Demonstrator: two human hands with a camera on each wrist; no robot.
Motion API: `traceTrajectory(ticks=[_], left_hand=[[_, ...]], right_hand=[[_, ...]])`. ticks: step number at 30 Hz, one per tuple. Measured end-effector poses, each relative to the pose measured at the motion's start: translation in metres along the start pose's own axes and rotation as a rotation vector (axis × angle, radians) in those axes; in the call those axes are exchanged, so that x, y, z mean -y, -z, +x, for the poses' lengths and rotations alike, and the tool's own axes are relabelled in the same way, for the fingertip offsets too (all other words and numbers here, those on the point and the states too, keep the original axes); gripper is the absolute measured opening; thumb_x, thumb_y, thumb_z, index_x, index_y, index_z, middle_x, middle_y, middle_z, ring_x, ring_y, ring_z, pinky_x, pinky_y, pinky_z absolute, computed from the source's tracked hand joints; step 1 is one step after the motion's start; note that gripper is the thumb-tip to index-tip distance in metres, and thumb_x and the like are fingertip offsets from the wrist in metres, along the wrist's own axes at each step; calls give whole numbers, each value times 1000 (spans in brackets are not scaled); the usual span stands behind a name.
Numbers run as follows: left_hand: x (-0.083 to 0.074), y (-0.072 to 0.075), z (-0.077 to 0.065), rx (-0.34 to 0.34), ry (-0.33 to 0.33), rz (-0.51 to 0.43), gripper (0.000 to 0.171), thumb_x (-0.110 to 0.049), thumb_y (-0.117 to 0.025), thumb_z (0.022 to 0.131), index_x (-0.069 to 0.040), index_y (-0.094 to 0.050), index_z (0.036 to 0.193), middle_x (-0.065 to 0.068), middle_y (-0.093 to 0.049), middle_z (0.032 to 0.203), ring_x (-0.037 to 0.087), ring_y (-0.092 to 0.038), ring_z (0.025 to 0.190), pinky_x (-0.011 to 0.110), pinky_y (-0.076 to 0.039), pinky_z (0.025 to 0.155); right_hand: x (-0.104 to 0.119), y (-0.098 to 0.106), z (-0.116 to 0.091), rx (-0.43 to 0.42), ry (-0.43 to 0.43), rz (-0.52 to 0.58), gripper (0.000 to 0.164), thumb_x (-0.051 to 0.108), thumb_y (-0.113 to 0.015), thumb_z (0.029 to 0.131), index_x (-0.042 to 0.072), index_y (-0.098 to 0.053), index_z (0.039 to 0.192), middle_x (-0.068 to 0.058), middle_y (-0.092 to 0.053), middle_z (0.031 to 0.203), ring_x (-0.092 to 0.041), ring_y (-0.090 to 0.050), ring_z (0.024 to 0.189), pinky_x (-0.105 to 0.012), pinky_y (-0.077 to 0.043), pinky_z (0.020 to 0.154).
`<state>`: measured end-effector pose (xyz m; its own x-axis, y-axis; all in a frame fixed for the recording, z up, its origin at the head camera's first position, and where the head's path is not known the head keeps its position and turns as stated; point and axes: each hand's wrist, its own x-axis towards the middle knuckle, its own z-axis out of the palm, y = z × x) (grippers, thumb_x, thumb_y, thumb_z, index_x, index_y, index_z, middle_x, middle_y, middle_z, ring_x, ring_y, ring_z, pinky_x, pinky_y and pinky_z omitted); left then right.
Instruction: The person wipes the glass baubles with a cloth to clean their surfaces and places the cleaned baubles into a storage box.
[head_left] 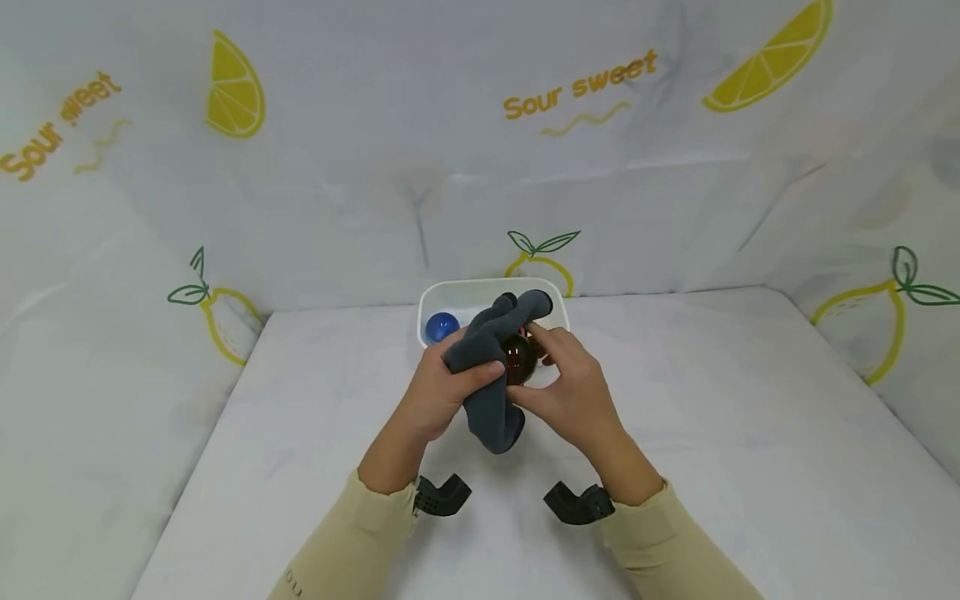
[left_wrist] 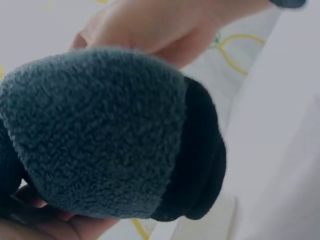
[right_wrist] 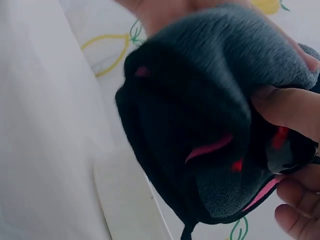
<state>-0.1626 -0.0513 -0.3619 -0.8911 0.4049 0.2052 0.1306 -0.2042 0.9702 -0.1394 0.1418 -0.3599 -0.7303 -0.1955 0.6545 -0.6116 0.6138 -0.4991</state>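
In the head view, my left hand (head_left: 437, 385) grips a soft dark-grey fleecy cloth piece (head_left: 491, 414) with black edging, its thumb pressed on the near face. My right hand (head_left: 576, 398) holds a shiny dark brown-red ball (head_left: 520, 360) against the cloth's right side, thumb below and fingers above. The left wrist view is mostly filled by the fleecy cloth (left_wrist: 100, 130) and its black band. Pink and red patches show on the cloth (right_wrist: 200, 65) in the right wrist view, where the ball (right_wrist: 281, 155) is partly hidden by fingers.
Behind the hands, a white bin (head_left: 450, 290) stands at the table's back edge. A blue ball (head_left: 442, 326) lies in its left part; the hands and cloth hide much of the rest. A lemon-print cloth (head_left: 337, 183) hangs behind the white table (head_left: 720, 400).
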Motion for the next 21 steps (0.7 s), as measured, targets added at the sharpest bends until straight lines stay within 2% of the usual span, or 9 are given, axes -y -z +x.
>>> traceTrajectory(ticks=[3,6,9,11,13,16,21], left_hand=[[-1,-2,-1,-15,-45,106,52,-31,-78,85,-14,-61,131,11,-64,117,24,-63,103,41,-55,86],[-1,-3,-1,-38,-74,194,51,-36,-76,86,-18,-61,131,10,-65,117,25,-64,104,42,-55,87],[-1,-4,-1,-70,-52,260,53,-41,-74,87,-23,-58,134,7,-64,119,23,-63,105,44,-55,88],[-1,-4,-2,-85,-22,295,55,-43,-72,89,-26,-53,138,5,-62,122,23,-62,108,46,-54,91],[-1,-5,-2,-93,13,314,59,-44,-68,91,-28,-45,142,4,-59,127,23,-61,112,48,-52,95],[-2,-6,-2,-101,44,323,59,-46,-62,94,-26,-37,144,5,-56,131,25,-60,115,50,-50,97],[-8,-5,-3,-124,33,347,54,-46,-59,96,-24,-42,142,5,-57,129,25,-60,112,49,-52,94]], right_hand=[[0,2,0,29,-188,180,67,9,-90,67,5,-58,125,-8,-68,100,-18,-61,86,-27,-52,71],[-1,3,1,72,-365,381,55,7,-85,74,6,-58,121,-11,-68,103,-18,-63,83,-22,-52,69],[0,4,3,103,-498,565,52,7,-81,80,6,-58,127,-17,-66,109,-16,-66,80,-27,-58,70],[1,4,4,110,-541,640,54,6,-79,82,6,-56,131,-19,-65,115,-16,-68,79,-31,-60,70],[3,4,4,114,-547,677,56,5,-76,84,7,-55,135,-19,-63,119,-16,-68,80,-32,-60,73],[4,2,3,112,-496,679,56,1,-73,85,7,-54,137,-19,-63,121,-15,-66,81,-30,-60,75],[4,-2,1,69,-359,611,55,-4,-73,83,4,-55,135,-17,-63,121,-14,-66,85,-24,-58,75]])
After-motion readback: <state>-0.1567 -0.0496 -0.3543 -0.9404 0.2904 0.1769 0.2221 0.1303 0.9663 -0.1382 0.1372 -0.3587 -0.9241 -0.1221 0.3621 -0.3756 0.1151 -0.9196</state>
